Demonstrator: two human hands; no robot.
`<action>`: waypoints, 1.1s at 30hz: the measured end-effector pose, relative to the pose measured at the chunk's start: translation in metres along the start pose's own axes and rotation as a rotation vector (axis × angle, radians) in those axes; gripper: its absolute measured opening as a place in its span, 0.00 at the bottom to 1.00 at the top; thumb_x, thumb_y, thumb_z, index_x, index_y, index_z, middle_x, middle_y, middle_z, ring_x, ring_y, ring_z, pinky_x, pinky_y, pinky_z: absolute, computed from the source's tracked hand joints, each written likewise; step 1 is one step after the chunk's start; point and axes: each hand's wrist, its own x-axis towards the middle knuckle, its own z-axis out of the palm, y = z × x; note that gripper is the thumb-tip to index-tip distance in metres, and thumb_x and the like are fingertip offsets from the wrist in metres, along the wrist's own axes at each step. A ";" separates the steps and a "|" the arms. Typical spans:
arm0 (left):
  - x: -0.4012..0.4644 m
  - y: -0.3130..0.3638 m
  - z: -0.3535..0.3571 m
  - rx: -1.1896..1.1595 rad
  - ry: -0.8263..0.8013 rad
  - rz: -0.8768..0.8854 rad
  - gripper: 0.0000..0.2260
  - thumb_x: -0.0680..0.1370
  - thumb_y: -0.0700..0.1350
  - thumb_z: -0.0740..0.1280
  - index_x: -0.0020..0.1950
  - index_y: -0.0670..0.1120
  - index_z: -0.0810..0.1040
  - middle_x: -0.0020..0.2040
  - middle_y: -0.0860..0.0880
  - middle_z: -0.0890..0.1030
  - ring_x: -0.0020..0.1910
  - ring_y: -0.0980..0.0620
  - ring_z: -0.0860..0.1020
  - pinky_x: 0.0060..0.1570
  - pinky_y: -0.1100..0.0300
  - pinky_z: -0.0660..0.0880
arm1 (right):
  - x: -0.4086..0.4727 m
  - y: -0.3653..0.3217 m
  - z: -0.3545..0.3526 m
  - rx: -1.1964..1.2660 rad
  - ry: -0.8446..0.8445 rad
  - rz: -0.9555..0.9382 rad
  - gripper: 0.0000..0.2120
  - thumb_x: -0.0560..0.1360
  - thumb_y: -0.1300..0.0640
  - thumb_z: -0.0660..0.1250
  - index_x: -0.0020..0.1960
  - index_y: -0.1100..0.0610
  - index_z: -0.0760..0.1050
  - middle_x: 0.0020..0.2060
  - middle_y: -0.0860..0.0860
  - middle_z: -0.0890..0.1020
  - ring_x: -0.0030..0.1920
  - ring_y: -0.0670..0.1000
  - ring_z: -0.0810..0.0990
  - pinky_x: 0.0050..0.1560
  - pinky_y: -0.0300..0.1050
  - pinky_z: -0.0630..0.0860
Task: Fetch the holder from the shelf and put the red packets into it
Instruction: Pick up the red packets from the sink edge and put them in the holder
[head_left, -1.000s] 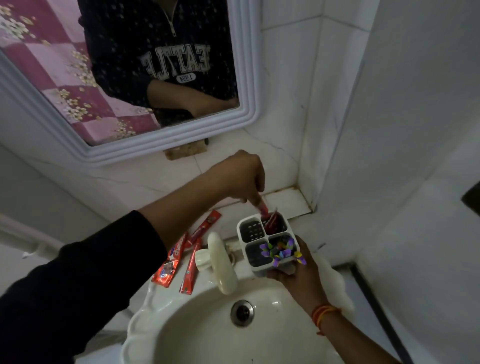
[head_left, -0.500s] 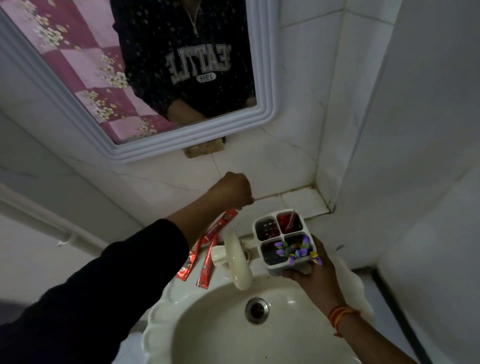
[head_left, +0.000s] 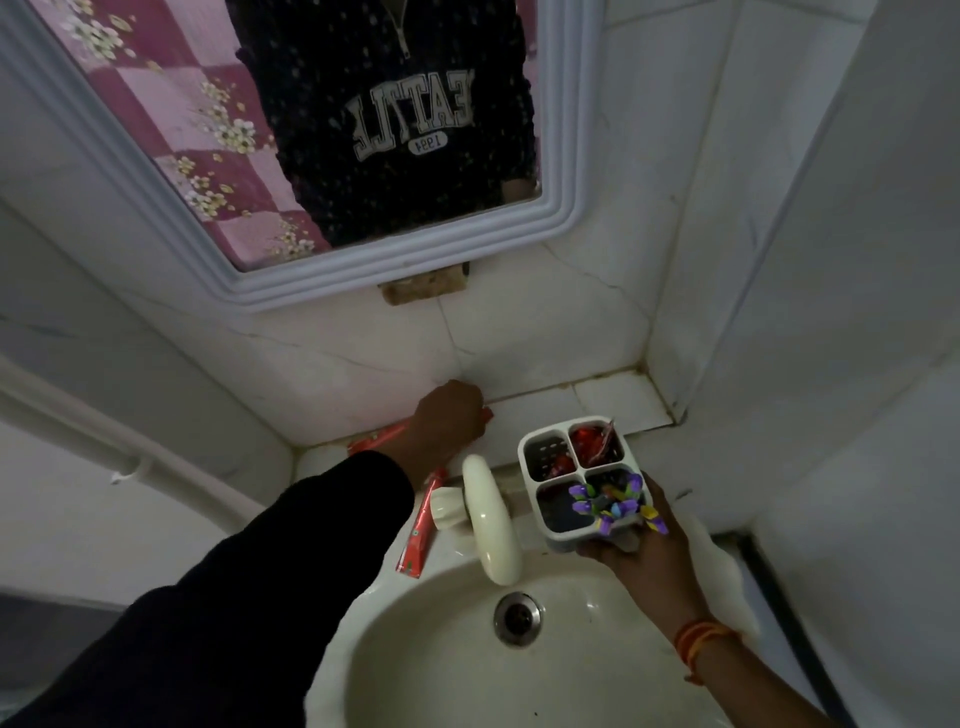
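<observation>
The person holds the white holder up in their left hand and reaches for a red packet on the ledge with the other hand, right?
Not quite. The head view shows the holder in the right hand, beside the tap. It is the left hand that reaches to a red packet on the ledge. The rest is right.

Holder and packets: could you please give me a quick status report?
Right hand holds holder, packets in its rear compartments. Left hand closed over a red packet on the ledge. Another packet lies beside the tap, clear.

Tap (head_left: 488, 519) probably between hands
</observation>
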 end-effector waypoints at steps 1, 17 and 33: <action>-0.002 0.004 -0.008 -0.041 0.019 -0.004 0.18 0.81 0.52 0.62 0.54 0.38 0.81 0.55 0.36 0.81 0.55 0.38 0.80 0.50 0.52 0.75 | -0.002 -0.002 0.000 0.003 0.012 0.010 0.39 0.60 0.80 0.76 0.64 0.58 0.69 0.54 0.43 0.78 0.48 0.25 0.78 0.40 0.20 0.74; -0.152 0.071 -0.112 -0.158 0.286 0.234 0.05 0.77 0.45 0.71 0.49 0.51 0.87 0.41 0.53 0.85 0.39 0.55 0.81 0.44 0.61 0.79 | 0.001 0.019 -0.001 -0.299 0.040 0.102 0.29 0.67 0.55 0.79 0.65 0.62 0.74 0.52 0.52 0.83 0.43 0.40 0.80 0.37 0.19 0.70; -0.165 0.099 -0.076 -0.207 0.127 0.224 0.09 0.77 0.46 0.69 0.53 0.48 0.87 0.43 0.45 0.86 0.42 0.47 0.83 0.45 0.55 0.81 | -0.007 0.004 0.002 -0.271 0.106 -0.084 0.40 0.59 0.68 0.82 0.67 0.58 0.71 0.55 0.48 0.77 0.57 0.47 0.75 0.45 0.15 0.68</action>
